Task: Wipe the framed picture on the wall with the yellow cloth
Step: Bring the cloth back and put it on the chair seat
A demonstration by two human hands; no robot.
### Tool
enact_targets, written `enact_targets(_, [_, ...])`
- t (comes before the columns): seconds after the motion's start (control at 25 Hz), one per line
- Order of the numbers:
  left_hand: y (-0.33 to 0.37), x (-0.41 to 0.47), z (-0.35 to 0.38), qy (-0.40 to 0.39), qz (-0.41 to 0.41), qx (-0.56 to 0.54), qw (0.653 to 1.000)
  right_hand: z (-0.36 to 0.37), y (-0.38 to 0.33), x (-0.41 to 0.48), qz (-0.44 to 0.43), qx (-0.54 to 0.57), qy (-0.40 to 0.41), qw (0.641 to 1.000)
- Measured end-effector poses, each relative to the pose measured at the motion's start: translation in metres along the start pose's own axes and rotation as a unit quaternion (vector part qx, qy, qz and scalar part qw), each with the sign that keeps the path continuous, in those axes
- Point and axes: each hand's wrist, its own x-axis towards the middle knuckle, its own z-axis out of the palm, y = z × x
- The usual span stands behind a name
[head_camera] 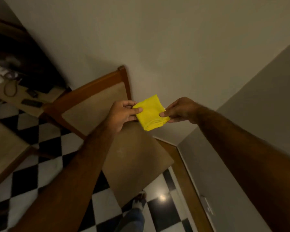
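Observation:
A folded yellow cloth (150,113) is held in mid-air in front of me, above a chair. My left hand (122,113) pinches its left edge between thumb and fingers. My right hand (179,109) pinches its right corner. Both forearms reach in from the bottom of the head view. The bare cream wall (157,47) fills the upper part of the view. No framed picture is in view.
A wooden chair (97,104) with a tan padded back and seat stands against the wall below the cloth. A cluttered table (23,97) sits at left. The floor (45,173) is black and white checkered. A grey wall (258,131) angles in at right.

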Motion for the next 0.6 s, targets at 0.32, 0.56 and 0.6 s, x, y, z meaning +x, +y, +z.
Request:
enact_targets(0.32, [-0.171, 0.059, -0.064, 0.068, -0.146, 0.062, 0.985, 0.109, 0.144, 0.150, 0.108, 0.009, -0.056, 0.993])
enact_targets(0.56, [-0.305, 0.104, -0.093, 0.097, -0.227, 0.117, 0.962, 0.165, 0.240, 0.219, 0.179, 0.026, -0.032, 0.983])
enact_targets(0.6, [-0.322, 0.111, -0.099, 0.101, -0.235, 0.119, 0.959, 0.175, 0.252, 0.225, 0.188, 0.045, -0.019, 0.981])
